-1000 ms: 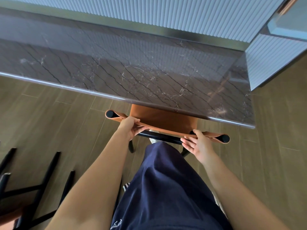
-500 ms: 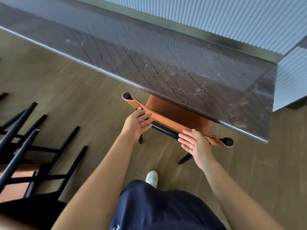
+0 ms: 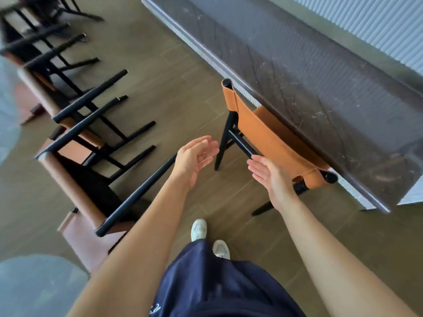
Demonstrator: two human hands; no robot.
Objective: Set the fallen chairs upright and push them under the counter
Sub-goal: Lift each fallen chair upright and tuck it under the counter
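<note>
Both hands have let go of the upright chair (image 3: 272,136); left hand (image 3: 194,156) and right hand (image 3: 270,177) hang open, empty; it sits tucked under the counter (image 3: 309,83); the fallen chairs (image 3: 91,143) wait on the floor, left.

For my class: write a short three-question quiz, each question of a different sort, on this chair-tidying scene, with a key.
1. True or false: the left hand grips the upright chair.
2. Where do the fallen chairs lie? A) on the counter B) on the floor, on the person's left C) under the counter
3. Fill in: the upright chair's seat is tucked under the ____.

Key: 1 false, both hands are open and empty, right hand too; 2 B; 3 counter.
</note>
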